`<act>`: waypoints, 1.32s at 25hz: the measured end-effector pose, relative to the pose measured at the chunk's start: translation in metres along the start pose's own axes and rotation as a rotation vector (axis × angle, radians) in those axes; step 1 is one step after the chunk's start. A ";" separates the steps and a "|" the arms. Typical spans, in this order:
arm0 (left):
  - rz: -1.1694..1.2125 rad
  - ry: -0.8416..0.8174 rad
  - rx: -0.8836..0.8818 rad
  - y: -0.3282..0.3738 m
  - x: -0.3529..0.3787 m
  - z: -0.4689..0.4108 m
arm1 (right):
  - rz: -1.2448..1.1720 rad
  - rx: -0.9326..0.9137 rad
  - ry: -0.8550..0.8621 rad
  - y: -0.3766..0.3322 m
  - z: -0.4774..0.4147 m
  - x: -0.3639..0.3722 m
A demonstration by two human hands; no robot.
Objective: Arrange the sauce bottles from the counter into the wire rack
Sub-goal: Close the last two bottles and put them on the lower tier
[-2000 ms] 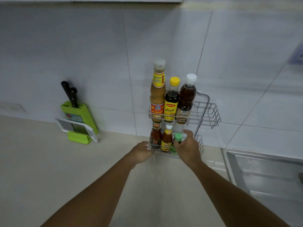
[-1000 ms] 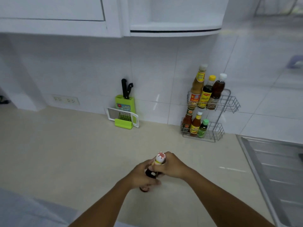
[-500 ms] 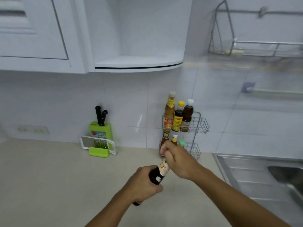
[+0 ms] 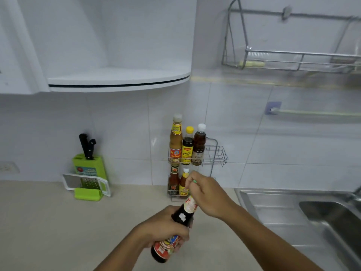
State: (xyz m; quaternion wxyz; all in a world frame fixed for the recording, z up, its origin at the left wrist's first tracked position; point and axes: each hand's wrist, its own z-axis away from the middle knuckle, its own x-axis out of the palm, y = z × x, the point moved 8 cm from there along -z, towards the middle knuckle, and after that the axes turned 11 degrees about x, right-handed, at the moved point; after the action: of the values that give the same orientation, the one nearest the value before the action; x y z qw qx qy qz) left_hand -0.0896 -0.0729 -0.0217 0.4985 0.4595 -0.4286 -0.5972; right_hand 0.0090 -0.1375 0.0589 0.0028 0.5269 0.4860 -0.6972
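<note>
Both arms reach in from the bottom, bare forearms angled toward the middle. Left hand [image 4: 166,229] is lower, fingers wrapped around the dark bottle [image 4: 172,235] at its body. Right hand [image 4: 207,194] sits higher, wrist bent, fingertips pinched together over the bottle's top end.

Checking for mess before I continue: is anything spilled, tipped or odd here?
No spill shows. Only the dark red-labelled sauce bottle is tilted, held by both hands above the counter; bottles in the two-tier wire rack stand upright.
</note>
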 end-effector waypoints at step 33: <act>-0.150 0.700 -0.276 -0.110 -0.109 -0.174 | -0.300 0.420 0.196 0.251 -0.164 0.019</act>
State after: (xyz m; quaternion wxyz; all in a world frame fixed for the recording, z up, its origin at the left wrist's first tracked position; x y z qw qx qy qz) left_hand 0.0672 0.0407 -0.1519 0.6268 0.5942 -0.1131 -0.4912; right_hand 0.2498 -0.1489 -0.1200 -0.2568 0.5032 0.4012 -0.7210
